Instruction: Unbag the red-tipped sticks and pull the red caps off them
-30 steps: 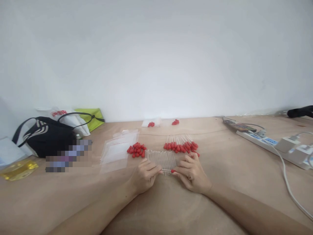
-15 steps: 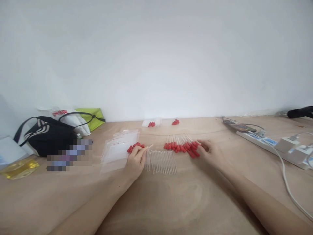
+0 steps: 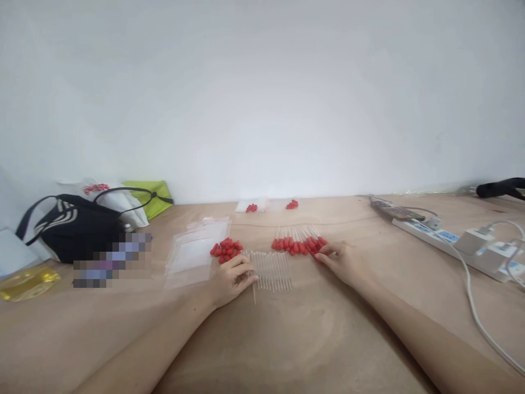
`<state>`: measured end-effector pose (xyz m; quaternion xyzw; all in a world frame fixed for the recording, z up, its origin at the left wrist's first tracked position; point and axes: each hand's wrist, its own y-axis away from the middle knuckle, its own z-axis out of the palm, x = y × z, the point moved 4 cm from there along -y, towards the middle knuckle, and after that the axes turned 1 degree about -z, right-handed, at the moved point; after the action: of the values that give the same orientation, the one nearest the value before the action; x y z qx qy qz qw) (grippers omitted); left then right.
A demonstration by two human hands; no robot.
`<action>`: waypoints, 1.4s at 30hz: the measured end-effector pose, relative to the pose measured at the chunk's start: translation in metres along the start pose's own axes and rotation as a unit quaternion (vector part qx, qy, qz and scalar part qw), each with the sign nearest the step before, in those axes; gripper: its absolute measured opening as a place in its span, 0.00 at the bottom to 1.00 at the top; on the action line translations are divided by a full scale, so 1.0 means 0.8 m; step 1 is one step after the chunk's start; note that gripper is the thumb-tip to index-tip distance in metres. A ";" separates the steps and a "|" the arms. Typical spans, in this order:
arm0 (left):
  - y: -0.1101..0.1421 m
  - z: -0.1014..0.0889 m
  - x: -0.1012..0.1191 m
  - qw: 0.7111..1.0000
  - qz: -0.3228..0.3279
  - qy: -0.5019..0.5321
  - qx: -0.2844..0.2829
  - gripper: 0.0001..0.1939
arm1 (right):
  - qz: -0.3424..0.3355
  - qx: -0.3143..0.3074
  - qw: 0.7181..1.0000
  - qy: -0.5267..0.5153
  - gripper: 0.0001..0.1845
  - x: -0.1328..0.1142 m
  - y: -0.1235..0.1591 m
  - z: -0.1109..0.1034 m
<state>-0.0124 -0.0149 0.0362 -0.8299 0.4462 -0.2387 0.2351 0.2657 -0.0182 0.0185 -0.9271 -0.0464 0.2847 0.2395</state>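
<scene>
My left hand (image 3: 233, 280) is closed, thumb and fingers pinching a thin clear glass tube (image 3: 255, 295) that points down toward me. It rests at the left end of a row of similar glass tubes (image 3: 273, 271). Just behind that hand lies a heap of red rubber bulbs (image 3: 227, 249). To the right, glass droppers with red bulbs (image 3: 297, 247) lie fanned out, bulbs toward me. My right hand (image 3: 339, 261) is at the fan's right end, its fingertips closed on a red rubber bulb (image 3: 317, 257), which is mostly covered.
Clear zip bags (image 3: 194, 254) lie stacked left of the bulbs. Two bags with red bulbs (image 3: 251, 208) lie by the wall. A black bag (image 3: 84, 230) and a yellow pouch (image 3: 30, 283) stand left. On the right are a power strip (image 3: 435, 232), phone (image 3: 396, 209) and white cable (image 3: 471, 295).
My left hand has turned and come nearer me; the tube in it now points down instead of up to the right. My right hand has moved slightly left, fingers closing over the bulbs there.
</scene>
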 end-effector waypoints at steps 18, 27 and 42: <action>0.007 -0.005 0.001 0.995 -0.009 -0.018 -0.102 0.32 | -0.014 0.022 0.996 0.087 0.15 0.000 -0.001 0.001; 0.011 0.004 0.008 0.965 -0.047 -0.057 -0.253 0.40 | 0.000 0.042 0.996 0.077 0.15 -0.005 0.000 -0.001; 0.009 -0.004 0.001 0.972 -0.021 -0.027 -0.234 0.30 | -0.123 -0.008 0.975 0.186 0.08 -0.049 -0.015 0.028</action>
<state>-0.0184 -0.0192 0.0346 -0.8770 0.4659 -0.1097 0.0414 0.2215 -0.0073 0.0277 -0.9530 -0.1168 0.0756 0.2692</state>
